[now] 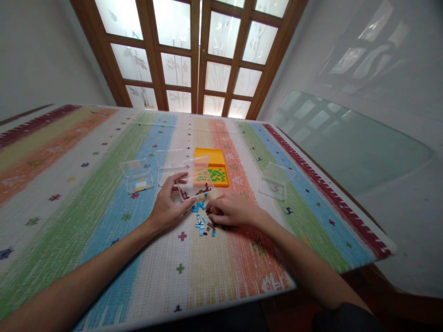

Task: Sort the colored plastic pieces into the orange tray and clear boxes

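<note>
Against striped tablecloth (pixel 159 276), held clear box (pixel 194 186) stretches crosswise

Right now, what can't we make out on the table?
All in the head view:
- Right hand: its curled fingers hide whether it pinches a piece.
- Clear box of dark pieces: left end partly hidden by the left hand.
- Loose blue pieces: too small and blurred to count.
- Yellowish contents of the far-left clear box: too small to identify.

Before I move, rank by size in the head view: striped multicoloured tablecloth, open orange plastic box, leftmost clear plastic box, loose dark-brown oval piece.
Tablecloth
Orange box, clear box: look alike, unranked
Brown piece
</note>
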### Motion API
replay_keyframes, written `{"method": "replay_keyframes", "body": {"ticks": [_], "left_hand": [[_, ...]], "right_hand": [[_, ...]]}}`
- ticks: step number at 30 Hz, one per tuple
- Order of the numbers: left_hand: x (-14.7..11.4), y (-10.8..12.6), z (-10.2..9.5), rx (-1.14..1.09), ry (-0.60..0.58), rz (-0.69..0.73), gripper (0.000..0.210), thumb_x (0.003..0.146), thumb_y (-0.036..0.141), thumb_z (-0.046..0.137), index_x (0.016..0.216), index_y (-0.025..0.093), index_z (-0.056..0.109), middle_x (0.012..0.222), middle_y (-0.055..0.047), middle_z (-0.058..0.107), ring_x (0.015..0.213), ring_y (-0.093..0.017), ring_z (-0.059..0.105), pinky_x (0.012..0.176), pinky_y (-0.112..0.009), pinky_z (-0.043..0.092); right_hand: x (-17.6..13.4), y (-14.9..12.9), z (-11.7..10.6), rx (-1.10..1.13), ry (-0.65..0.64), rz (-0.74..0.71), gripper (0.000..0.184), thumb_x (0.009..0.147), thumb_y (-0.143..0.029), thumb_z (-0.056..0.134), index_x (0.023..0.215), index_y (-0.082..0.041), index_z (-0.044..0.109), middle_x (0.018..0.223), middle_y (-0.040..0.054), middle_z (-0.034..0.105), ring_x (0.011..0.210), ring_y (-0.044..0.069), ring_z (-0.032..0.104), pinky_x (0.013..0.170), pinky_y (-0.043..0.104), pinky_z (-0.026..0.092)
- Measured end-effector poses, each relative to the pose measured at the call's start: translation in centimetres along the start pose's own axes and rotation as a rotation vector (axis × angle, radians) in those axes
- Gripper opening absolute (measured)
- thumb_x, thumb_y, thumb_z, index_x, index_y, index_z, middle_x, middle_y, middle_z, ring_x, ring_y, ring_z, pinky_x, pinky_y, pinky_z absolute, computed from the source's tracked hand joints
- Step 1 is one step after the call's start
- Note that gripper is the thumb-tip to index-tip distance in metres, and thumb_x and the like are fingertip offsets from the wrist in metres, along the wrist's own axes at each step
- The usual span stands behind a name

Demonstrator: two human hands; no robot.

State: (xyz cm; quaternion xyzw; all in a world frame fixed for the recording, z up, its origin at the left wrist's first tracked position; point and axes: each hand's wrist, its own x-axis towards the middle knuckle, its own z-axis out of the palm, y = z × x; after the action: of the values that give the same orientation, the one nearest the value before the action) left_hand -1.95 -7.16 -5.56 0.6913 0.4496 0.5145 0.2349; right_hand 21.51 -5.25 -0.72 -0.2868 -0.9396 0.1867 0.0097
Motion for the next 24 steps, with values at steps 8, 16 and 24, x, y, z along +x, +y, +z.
{"method": "replay_keyframes", "body": {"ticks": [8, 16, 24], "left_hand": [[0.1, -0.2, 0.0, 0.008, -0.002, -0.004, 0.062, 0.081, 0.029, 0.081, 0.137, 0.022, 0.055, 0.131, -0.011, 0.064, 0.114, -0.027, 0.065, 0.093, -0.043, 0.057], [0.1, -0.1, -0.1, 0.01, -0.015, 0.005, 0.061, 0.082, 0.028, 0.081, 0.137, 0.022, 0.055, 0.13, -0.011, 0.064, 0.114, -0.026, 0.066, 0.093, -0.042, 0.057], [-0.1, -0.1, 0.1, 0.026, -0.047, 0.08, 0.057, 0.083, 0.028, 0.081, 0.135, 0.023, 0.057, 0.125, -0.01, 0.067, 0.108, -0.025, 0.067, 0.093, -0.041, 0.056]], "right_hand": [[0.2, -0.3, 0.6, -0.148, 0.024, 0.03, 0.021, 0.096, -0.028, 0.058, 0.105, -0.012, 0.068, 0.074, 0.0053, 0.073, 0.059, 0.017, 0.056, 0.055, 0.031, 0.026], [0.0, -0.1, 0.2, -0.083, 0.046, 0.049, 0.017, 0.092, -0.026, 0.06, 0.102, -0.014, 0.067, 0.07, 0.0014, 0.067, 0.06, 0.015, 0.052, 0.057, 0.028, 0.028], [-1.0, 0.6, -1.8, 0.257, 0.2, 0.014, 0.011, 0.088, -0.025, 0.06, 0.098, -0.019, 0.062, 0.07, -0.005, 0.06, 0.061, 0.011, 0.051, 0.063, 0.023, 0.035]]}}
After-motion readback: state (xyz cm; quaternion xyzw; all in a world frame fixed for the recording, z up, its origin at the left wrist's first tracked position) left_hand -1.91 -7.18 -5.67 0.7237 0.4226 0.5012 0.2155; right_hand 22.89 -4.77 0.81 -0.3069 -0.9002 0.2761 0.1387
